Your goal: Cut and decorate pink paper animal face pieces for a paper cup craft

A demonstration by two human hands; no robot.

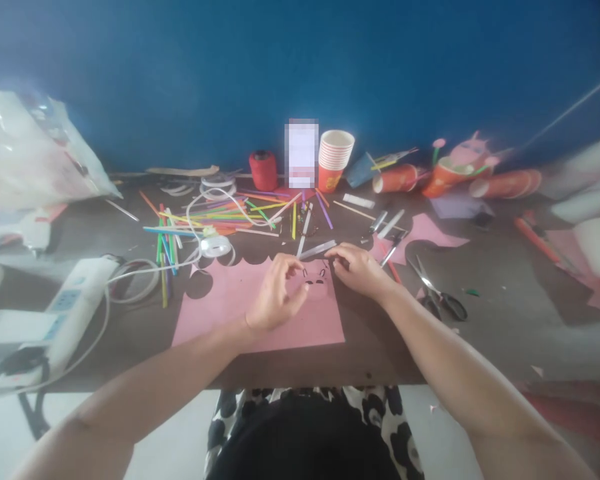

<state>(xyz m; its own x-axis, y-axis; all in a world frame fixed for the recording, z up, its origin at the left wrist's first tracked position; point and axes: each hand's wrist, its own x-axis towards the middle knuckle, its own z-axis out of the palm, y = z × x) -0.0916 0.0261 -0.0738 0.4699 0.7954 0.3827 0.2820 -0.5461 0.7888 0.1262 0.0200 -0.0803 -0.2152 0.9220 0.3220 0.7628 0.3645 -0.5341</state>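
A pink paper sheet [230, 313] with scalloped cut-outs along its far edge lies on the table in front of me. On its right part is a small pink face piece [316, 288] with black eyes and nostrils. My left hand [279, 293] is over the sheet at the face's left side, thumb and fingers curved and apart. Close to the face's right edge is my right hand [356, 268], its fingers bent, with nothing visible in them. A pale strip [317, 250] lies just beyond the fingertips. Whether either hand touches the face piece is hard to tell.
Black-handled scissors [437, 291] lie to the right. Coloured sticks [240, 212] and a white cable [193, 230] spread across the back left. A power strip [75, 313] is at left. Stacked paper cups [336, 160] and a red spool [263, 170] stand by the wall.
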